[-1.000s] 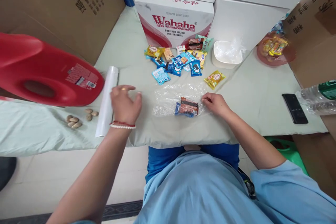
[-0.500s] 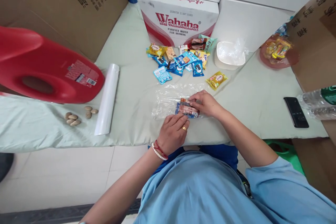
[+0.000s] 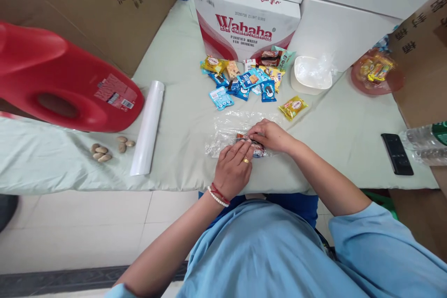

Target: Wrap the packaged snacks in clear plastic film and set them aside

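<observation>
Keeping left grip [image 3: 233, 170] and right grip [image 3: 274, 135] at a wrapped snack [image 3: 259, 150] amid clear film [image 3: 225, 125]; visible on the table [image 3: 185, 149]: a white roll [image 3: 147, 128] at left, colourful packets [image 3: 248, 78] before a Wahaha box [image 3: 244, 28].

On the left, a big red plastic jug [image 3: 85, 77] near small brown oval lumps [image 3: 101, 150]. Behind, a white-and-red cardboard box [image 3: 246, 25]. On the right, a flat black phone [image 3: 397, 154] beside clear plastic bottles [image 3: 421, 138].

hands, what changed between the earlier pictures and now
The left hand moved right, from by the white roll to the brown packet; the right hand moved left from the clear plastic's right edge. Both now partly cover the packet. Roll, snack pile and phone stayed put.
</observation>
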`<act>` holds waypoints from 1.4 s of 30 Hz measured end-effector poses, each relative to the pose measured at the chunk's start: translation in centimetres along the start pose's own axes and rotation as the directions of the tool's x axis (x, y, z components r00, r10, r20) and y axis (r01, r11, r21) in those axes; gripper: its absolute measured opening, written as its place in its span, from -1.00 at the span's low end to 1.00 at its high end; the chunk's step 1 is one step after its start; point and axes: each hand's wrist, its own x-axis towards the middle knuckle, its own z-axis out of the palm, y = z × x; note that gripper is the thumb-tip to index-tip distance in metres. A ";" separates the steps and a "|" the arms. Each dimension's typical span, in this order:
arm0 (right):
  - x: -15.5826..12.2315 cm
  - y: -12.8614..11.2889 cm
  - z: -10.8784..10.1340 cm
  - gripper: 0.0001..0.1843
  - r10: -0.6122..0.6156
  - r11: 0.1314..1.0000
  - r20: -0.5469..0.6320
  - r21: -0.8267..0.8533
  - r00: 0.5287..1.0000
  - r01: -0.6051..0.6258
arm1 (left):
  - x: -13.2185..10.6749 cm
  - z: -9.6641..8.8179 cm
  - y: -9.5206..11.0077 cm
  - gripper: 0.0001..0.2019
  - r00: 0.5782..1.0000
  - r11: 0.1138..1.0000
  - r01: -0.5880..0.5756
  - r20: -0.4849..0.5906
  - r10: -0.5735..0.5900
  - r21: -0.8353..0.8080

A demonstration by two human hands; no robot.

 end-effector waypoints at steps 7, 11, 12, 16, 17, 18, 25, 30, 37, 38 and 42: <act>-0.2 0.8 -0.5 -0.70 0.200 0.960 -0.058 -0.191 0.978 -0.207 | 1.2 0.7 -0.7 -0.72 0.998 0.999 0.042 0.050 -0.041 -0.005; 0.2 2.0 -0.3 -0.78 0.181 0.963 -0.055 -0.192 0.982 -0.188 | 2.0 0.8 -0.9 -0.73 0.997 0.999 0.040 0.065 -0.040 0.010; 0.5 2.3 -0.4 -0.79 0.153 0.964 -0.088 -0.208 0.984 -0.168 | 2.2 0.8 -1.0 -0.73 0.996 0.999 0.045 0.079 -0.046 0.012; 3.1 3.3 -0.7 -0.65 0.054 0.954 -0.251 -0.274 0.966 -0.125 | 3.0 0.6 -0.8 -0.77 0.989 0.994 0.102 0.105 -0.106 0.042; 4.0 3.5 -0.8 -0.58 0.057 0.951 -0.240 -0.283 0.969 -0.126 | 3.2 0.6 -0.7 -0.78 0.986 0.992 0.110 0.117 -0.116 0.062; 4.8 3.7 -0.8 -0.51 0.071 0.947 -0.211 -0.292 0.975 -0.133 | 3.4 0.5 -0.6 -0.78 0.984 0.990 0.109 0.135 -0.120 0.084; 6.7 3.7 -2.7 -0.86 0.143 0.980 -0.031 -0.133 0.989 -0.146 | 3.9 1.0 -0.4 -0.73 0.962 0.991 0.062 0.257 -0.091 0.118; 2.1 0.6 -3.5 -0.84 -0.091 0.990 -0.137 0.098 0.986 0.105 | 4.0 1.1 0.1 -0.71 0.935 0.985 0.117 0.320 -0.152 0.125; -4.3 -1.0 3.9 -0.60 -0.147 0.957 -0.177 0.222 0.973 0.185 | 2.7 0.2 -2.0 -0.72 0.853 0.882 0.396 0.459 -0.250 -0.256; -4.6 -0.9 4.8 -0.57 -0.144 0.959 -0.187 0.217 0.972 0.184 | 2.2 0.0 -2.4 -0.72 0.845 0.820 0.440 0.477 -0.240 -0.367; -4.8 -1.1 6.5 -0.49 -0.158 0.967 -0.144 0.179 0.977 0.183 | 0.3 -1.4 -3.6 -0.75 0.791 0.453 0.612 0.510 -0.338 -0.648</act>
